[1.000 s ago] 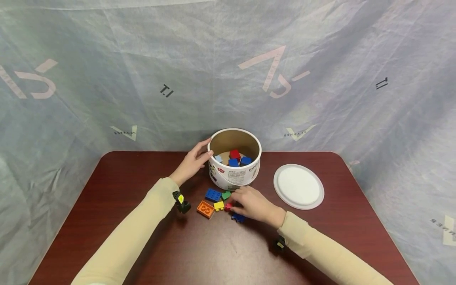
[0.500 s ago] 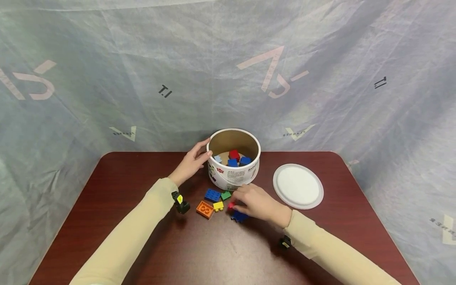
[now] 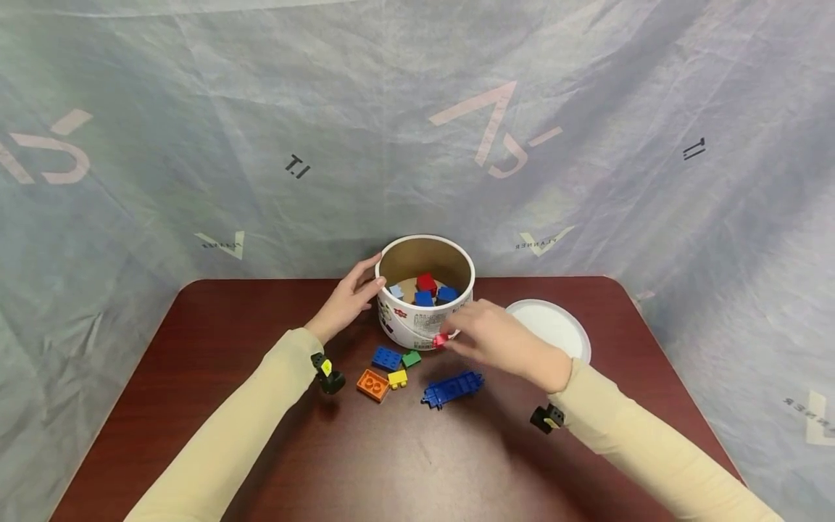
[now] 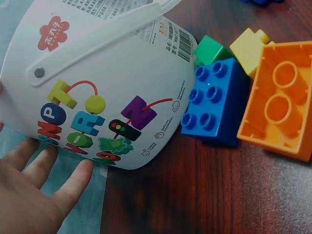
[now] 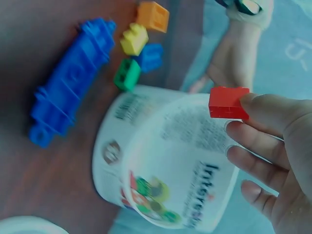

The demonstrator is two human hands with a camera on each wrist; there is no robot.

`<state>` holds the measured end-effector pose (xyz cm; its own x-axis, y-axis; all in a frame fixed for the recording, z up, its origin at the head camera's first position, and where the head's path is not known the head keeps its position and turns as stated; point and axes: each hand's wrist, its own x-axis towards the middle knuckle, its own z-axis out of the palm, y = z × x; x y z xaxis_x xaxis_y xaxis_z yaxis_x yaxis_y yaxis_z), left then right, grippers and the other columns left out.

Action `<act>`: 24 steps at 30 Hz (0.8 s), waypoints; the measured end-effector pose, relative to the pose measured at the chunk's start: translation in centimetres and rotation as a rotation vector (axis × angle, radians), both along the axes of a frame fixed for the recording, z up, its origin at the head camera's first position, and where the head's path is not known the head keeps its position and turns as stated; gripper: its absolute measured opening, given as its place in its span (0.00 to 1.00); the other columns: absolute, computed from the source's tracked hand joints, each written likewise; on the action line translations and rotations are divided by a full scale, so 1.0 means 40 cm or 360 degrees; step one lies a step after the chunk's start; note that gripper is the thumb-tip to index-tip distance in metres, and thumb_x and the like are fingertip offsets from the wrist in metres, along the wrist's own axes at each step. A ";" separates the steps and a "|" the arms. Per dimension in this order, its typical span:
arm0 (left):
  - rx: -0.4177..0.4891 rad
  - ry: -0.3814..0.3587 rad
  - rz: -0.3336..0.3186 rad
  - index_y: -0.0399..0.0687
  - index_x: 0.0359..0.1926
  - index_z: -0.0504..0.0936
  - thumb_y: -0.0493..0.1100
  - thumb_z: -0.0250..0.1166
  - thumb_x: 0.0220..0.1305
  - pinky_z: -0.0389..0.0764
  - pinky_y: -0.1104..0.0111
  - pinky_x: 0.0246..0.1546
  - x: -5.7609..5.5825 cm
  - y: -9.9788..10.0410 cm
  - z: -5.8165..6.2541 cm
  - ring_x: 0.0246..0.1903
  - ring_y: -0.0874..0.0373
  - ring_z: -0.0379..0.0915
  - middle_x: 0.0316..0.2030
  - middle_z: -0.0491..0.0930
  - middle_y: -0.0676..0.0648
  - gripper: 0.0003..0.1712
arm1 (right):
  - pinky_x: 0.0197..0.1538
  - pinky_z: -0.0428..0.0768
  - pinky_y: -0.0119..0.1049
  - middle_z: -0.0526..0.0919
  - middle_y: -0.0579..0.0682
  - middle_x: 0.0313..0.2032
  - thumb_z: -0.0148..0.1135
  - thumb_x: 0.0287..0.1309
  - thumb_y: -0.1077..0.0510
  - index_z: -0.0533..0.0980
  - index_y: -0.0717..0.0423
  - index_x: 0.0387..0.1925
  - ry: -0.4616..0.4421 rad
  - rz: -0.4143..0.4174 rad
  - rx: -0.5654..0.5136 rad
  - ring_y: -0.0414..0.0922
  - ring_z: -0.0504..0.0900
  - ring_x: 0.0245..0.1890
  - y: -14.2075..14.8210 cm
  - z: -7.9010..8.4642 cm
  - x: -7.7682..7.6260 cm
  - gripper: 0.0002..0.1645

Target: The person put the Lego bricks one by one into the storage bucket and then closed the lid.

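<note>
My right hand [image 3: 501, 335] pinches a small red toy brick [image 5: 226, 103] between thumb and fingertips, held up close to the front of the white bucket [image 3: 427, 322]. In the right wrist view, the brick overlaps the bucket's rim. My left hand [image 3: 349, 301] rests at the bucket's left side, thumb near the rim; its fingers [image 4: 73, 187] look extended and spread in the left wrist view. Inside the bucket lie a red brick [image 3: 426, 282], blue bricks [image 3: 423, 298] and a pale blue piece [image 3: 396, 291].
Before the bucket lie a blue brick [image 3: 387, 358], a green brick [image 3: 411, 359], a yellow brick [image 3: 397, 378] and an upturned orange brick [image 3: 373, 385]. To their right is a long blue chassis-like piece [image 3: 452, 390]. A white lid [image 3: 551, 324] lies right of the bucket, partly behind my right hand.
My right hand has lifted the red brick off the table and moved it up and right toward the bucket, uncovering the long blue piece. My left hand keeps its place at the bucket.
</note>
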<state>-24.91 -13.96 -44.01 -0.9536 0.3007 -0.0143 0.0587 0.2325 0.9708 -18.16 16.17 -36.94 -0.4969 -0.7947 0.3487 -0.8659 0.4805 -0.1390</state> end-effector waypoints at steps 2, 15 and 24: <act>-0.0003 0.0001 -0.0001 0.70 0.83 0.53 0.58 0.56 0.80 0.70 0.40 0.67 0.002 0.000 -0.001 0.77 0.45 0.57 0.81 0.54 0.45 0.37 | 0.46 0.81 0.41 0.88 0.43 0.37 0.78 0.58 0.57 0.86 0.51 0.40 -0.0002 -0.0024 -0.0014 0.43 0.83 0.38 0.005 0.024 -0.009 0.09; 0.0009 -0.0002 0.0001 0.74 0.83 0.53 0.61 0.57 0.78 0.72 0.39 0.66 0.001 0.008 -0.014 0.76 0.45 0.59 0.80 0.56 0.44 0.38 | 0.43 0.84 0.43 0.87 0.48 0.39 0.75 0.62 0.59 0.85 0.55 0.45 -0.0246 -0.0142 -0.0084 0.46 0.84 0.41 0.032 0.112 -0.099 0.11; 0.0003 0.0010 -0.0037 0.72 0.83 0.52 0.59 0.55 0.80 0.71 0.38 0.65 0.001 0.001 -0.007 0.77 0.44 0.58 0.81 0.54 0.42 0.37 | 0.46 0.84 0.46 0.88 0.48 0.38 0.75 0.63 0.58 0.85 0.56 0.43 -0.0260 -0.0199 -0.0033 0.47 0.86 0.41 0.036 0.097 -0.169 0.09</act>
